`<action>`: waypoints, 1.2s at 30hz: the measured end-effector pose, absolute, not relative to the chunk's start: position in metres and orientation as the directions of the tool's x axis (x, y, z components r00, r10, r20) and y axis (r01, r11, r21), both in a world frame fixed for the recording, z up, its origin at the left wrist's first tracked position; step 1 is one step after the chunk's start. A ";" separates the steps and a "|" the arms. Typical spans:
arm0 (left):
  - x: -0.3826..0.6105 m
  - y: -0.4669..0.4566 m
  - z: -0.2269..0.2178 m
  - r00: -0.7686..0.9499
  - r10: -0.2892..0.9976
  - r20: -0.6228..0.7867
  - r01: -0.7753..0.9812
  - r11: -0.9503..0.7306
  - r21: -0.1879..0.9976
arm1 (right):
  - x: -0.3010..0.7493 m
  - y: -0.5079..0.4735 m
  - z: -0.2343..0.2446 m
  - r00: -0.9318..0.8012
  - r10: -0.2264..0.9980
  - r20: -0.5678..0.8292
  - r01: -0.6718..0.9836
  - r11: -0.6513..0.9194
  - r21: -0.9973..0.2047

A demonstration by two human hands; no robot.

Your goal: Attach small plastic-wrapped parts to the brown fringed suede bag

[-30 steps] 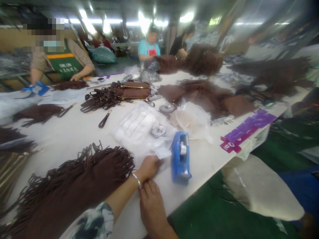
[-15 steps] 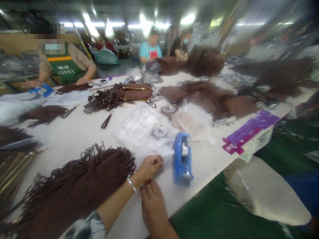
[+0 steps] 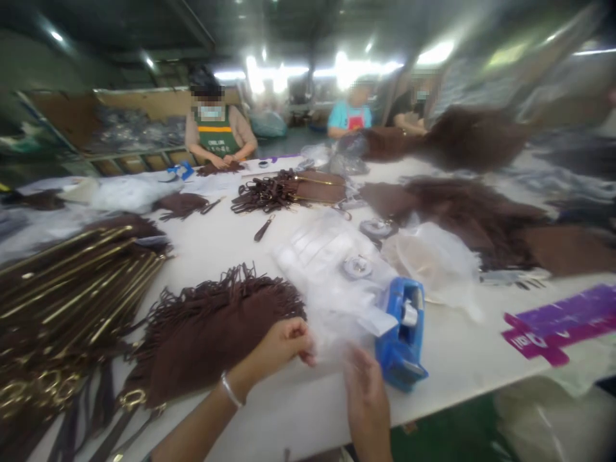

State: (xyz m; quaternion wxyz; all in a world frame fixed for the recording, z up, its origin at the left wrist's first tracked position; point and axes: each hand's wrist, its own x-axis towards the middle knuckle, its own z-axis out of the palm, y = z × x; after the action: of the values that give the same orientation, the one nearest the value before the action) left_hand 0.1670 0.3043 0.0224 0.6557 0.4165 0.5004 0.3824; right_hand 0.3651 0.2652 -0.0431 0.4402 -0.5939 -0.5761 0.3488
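Note:
My left hand (image 3: 291,340), with a silver bangle at its wrist, is closed, thumb and fingers curled together beside a white translucent plastic bag (image 3: 317,263). What lies in its fingers, if anything, I cannot make out. To its right, my right hand (image 3: 368,391) is smeared by motion at the fingertips, close to the bag's near edge. A blue tape dispenser (image 3: 398,343) stands just beyond that hand. Left of my left hand lies a dark brown fringed bag (image 3: 206,340). A round white coil (image 3: 357,266) rests on the plastic.
Brown pouches with gold zips (image 3: 91,282) pile up at the left. Brown straps (image 3: 269,192) and a single loose strap (image 3: 264,229) lie farther back. Purple tape (image 3: 568,314) runs along the right edge. A co-worker in a green apron (image 3: 221,138) works across the table.
My view has swung left, bringing more of the gold-zipped pile in. My hands, close together before, are now apart, the right one to the right of the left.

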 end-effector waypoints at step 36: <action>0.046 0.018 -0.018 -0.712 0.610 -0.347 -0.244 0.249 0.937 | 0.187 0.166 -0.019 -0.795 0.507 -0.333 0.389 0.004 -0.921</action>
State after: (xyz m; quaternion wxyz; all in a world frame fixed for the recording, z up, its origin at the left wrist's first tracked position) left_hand 0.0457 0.0176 -0.0184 0.3565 0.1299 0.7052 0.5990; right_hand 0.1874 0.1664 -0.0186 0.0468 -0.3169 -0.7070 0.6305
